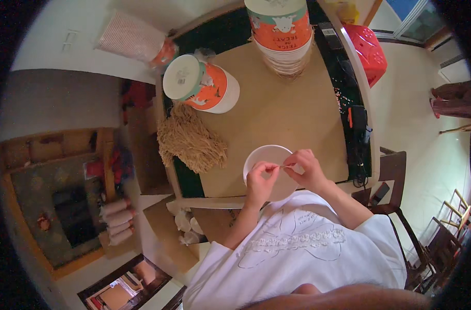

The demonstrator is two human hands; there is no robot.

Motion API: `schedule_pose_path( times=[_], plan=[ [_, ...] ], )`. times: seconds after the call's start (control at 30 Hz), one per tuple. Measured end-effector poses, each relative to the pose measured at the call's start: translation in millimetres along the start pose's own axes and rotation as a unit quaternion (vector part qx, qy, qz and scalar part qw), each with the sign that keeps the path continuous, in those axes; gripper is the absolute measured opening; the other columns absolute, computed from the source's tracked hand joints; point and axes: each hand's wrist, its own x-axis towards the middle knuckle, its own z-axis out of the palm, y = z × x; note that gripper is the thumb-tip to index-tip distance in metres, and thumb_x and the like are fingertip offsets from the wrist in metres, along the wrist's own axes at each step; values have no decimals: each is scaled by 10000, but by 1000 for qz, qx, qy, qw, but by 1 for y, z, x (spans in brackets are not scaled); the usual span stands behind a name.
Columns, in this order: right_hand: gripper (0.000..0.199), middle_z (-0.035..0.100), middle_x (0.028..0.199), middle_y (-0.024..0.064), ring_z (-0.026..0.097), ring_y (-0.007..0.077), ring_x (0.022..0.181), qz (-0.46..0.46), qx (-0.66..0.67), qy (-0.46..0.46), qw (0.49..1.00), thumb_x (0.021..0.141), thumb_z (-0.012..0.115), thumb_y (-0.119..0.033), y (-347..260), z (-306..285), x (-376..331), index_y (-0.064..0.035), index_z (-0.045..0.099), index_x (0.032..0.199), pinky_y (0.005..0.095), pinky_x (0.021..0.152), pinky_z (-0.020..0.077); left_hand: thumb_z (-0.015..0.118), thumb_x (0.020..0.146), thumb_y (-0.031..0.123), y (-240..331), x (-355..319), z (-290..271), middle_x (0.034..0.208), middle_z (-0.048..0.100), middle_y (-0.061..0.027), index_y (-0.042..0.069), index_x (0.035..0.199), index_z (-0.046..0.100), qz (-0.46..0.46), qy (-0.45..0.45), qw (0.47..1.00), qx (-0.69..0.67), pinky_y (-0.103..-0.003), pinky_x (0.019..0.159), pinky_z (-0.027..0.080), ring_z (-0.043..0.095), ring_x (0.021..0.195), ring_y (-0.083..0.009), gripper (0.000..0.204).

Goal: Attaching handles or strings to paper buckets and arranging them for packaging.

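A white bucket [277,194] rests at the table's near edge, against my shirt, with its round opening facing up. Over that opening my left hand [261,181] and my right hand [307,169] meet, fingertips pinched. Between them runs a short, thin cord [284,166], tan like the strands in the pile; most of it is hidden by my fingers. To the left lies a heap of tan cords [191,139]. Beyond it is a short upside-down stack of orange-and-white buckets [215,90] with a green base on top.
A taller upside-down bucket stack [282,36] stands at the far side of the cardboard-covered table [292,113], cords hanging around its lower rims. Another stack [129,39] lies at the far left. Along the right edge are a black-and-orange tool [357,118] and cables. A red stool [366,51] stands beyond.
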Motion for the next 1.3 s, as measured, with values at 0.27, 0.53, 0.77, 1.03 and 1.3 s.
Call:
schedule_pose_path(
  times=[0.27,0.53,0.77,1.03,1.3],
  plan=[
    [173,612,785,9,571,192,751,-51,-30,5,998,678,710,-26,2,2,2,-95,585,775,319,720,384,666,767,32,3,1,-1,773,614,-57,9,812,660,21,1,1000,7,-252,682,460,569,716,-132,51],
    [162,599,770,23,570,193,748,-50,-17,-7,999,684,695,-14,-1,0,1,-88,580,772,320,716,388,670,765,33,4,0,-1,781,617,-61,5,804,652,41,-1,999,18,-254,682,463,573,718,-137,51],
    [175,580,777,38,569,194,757,0,11,-12,1000,692,678,-9,-7,1,-1,-90,578,811,321,715,396,673,744,36,-1,-4,0,750,616,-74,7,780,643,46,24,999,13,-279,656,464,572,690,-169,56],
    [169,588,801,29,569,195,765,-10,-23,-3,1000,688,680,-16,-1,-2,-4,-99,580,796,318,719,395,675,741,37,-1,-5,1,744,616,-75,6,783,643,52,33,998,22,-279,656,465,578,691,-173,61],
    [173,601,829,9,555,200,780,-64,-56,-16,996,677,680,-25,-5,1,0,-106,590,799,325,725,382,677,741,26,2,-5,1,755,615,-78,5,781,643,60,31,997,21,-280,659,467,578,694,-172,56]
  ],
)
